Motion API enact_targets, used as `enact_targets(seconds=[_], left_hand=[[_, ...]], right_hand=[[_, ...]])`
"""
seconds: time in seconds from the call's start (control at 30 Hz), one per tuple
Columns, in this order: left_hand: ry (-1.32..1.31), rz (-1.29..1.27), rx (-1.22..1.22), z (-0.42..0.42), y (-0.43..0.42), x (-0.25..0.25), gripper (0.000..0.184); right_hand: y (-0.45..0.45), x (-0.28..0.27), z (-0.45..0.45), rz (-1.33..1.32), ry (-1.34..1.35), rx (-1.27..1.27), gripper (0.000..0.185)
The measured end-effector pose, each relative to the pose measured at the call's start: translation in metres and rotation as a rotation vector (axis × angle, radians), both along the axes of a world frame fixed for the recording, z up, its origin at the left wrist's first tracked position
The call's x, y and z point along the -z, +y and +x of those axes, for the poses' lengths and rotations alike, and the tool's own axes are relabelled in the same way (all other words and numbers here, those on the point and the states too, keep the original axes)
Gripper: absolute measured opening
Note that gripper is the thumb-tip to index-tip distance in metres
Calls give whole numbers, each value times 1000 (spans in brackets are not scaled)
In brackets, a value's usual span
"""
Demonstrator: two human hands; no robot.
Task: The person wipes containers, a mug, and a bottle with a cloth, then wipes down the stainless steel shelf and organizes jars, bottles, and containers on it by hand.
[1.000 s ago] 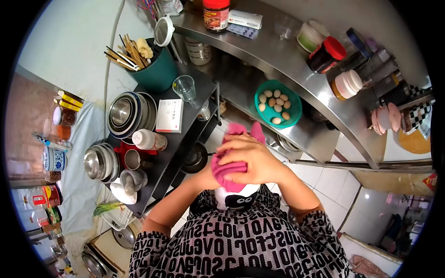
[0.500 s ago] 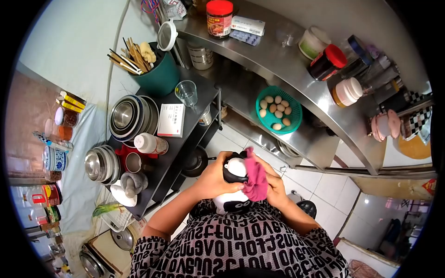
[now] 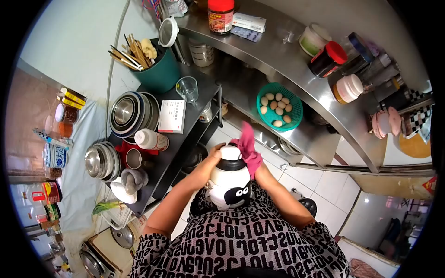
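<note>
On the left, a dark table (image 3: pixel 162 161) carries metal bowls (image 3: pixel 96 162) and a white box (image 3: pixel 171 116). The left hand (image 3: pixel 213 161) has its grip around the upper part of a white-and-black bottle (image 3: pixel 225 184), before the shirt (image 3: pixel 241 238). Alongside, a pink cloth (image 3: pixel 249 150) is bunched in the right hand's (image 3: pixel 258 170) grip. Further right, a green basket (image 3: pixel 296 103) holds eggs (image 3: pixel 279 104).

Two hands (image 3: pixel 211 162), one pink cloth (image 3: pixel 249 150), one white flask (image 3: pixel 222 178), eleven eggs (image 3: pixel 281 104)
</note>
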State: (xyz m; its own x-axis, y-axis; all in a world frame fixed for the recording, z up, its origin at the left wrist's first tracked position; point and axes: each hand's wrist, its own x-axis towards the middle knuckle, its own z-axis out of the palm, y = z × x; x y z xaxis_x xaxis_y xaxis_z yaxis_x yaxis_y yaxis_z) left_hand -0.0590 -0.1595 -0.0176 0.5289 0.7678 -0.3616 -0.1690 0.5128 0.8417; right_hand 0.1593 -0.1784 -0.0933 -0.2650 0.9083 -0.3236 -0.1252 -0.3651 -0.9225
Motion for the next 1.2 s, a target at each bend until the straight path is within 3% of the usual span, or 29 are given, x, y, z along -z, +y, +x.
enact_targets(seconds=[0.07,0.1,0.2,0.27,0.37,0.43,0.47,0.5,0.57,0.63,0.7,0.73,0.8,0.83,0.87,0.9,0.93,0.97,1.07,1.1,1.17,1.2], left_hand=[[74,18,8,-11,5,-2,60],[157,72,19,-16,8,0,62],[166,194,76,-28,19,3,65],[243,242,153,-31,29,-2,64],[396,317,212,-23,31,0,56],[426,515,78,-19,29,18,52],[340,567,-33,-16,25,32,41],[335,567,-28,-13,24,37,41],[185,403,-61,-9,17,47,42],[20,230,-152,-2,7,57,46],[-142,99,-219,2,4,53,49],[-142,101,-222,-1,3,55,49],[402,477,-71,-10,-1,64,51],[229,163,-119,-9,3,66,57],[242,207,-100,-10,3,55,60],[256,250,-80,-13,4,41,64],[126,200,-44,-17,8,36,63],[160,275,-44,-20,14,33,55],[315,524,32,-21,28,12,47],[318,526,31,-22,31,9,47],[494,600,132,-24,35,4,47],[510,595,112,-23,34,-1,47]], right_hand=[[-19,-3,-2,-79,-10,39,37],[-23,-8,-9,38,-13,112,38],[-23,9,-5,-148,5,-39,53],[-20,-2,-17,-266,79,167,38],[-20,-28,-25,-269,38,228,40],[-20,-21,-20,7,-196,36,41],[-24,-20,-19,105,-301,5,42],[-27,-42,-26,200,-408,-26,43],[-27,-97,-45,788,-837,-125,43],[-28,-124,-58,917,-1032,-378,44],[-18,-125,-56,933,-1008,-382,38],[-10,-110,-46,905,-827,-415,37],[-4,-82,-19,789,-479,-417,34],[-2,-61,-6,866,-405,-374,31],[-9,-57,-6,798,-299,-211,34],[-15,-49,-2,796,-299,-219,34],[-23,-38,5,413,-125,-140,37],[-28,-23,11,35,48,-52,41],[-41,12,13,-341,145,-22,42],[-42,7,8,-338,148,-23,42],[-44,-4,-8,66,3,104,45],[-47,-11,-22,83,422,241,50]])
